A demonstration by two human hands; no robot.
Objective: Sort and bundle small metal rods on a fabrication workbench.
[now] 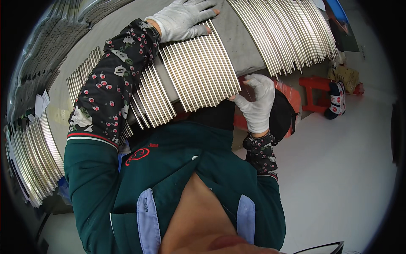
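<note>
While the middle row of metal rods [201, 70] is lying side by side on the grey surface [241, 46], its near ends projecting past the edge, the left hand [179, 20] is resting over the far ends, its gloved fingers [206, 16] stretched out and slightly apart. The right hand [259, 101] is standing at the row's near right corner, thumb and index finger parted in an open curve; the thumb is reaching the outermost rod's end, though whether it is touching cannot be told. Judged from this pose, the hands are probably evening the row: light, level pressure from the left would be keeping rods from rolling or riding up, while gentle nudges from the right thumb would be squaring the ends without fanning them. The left forearm [112, 80], in its patterned sleeve, is crossing above the left row of rods [154, 99] and is best being held clear; the right wrist is bending inward.
</note>
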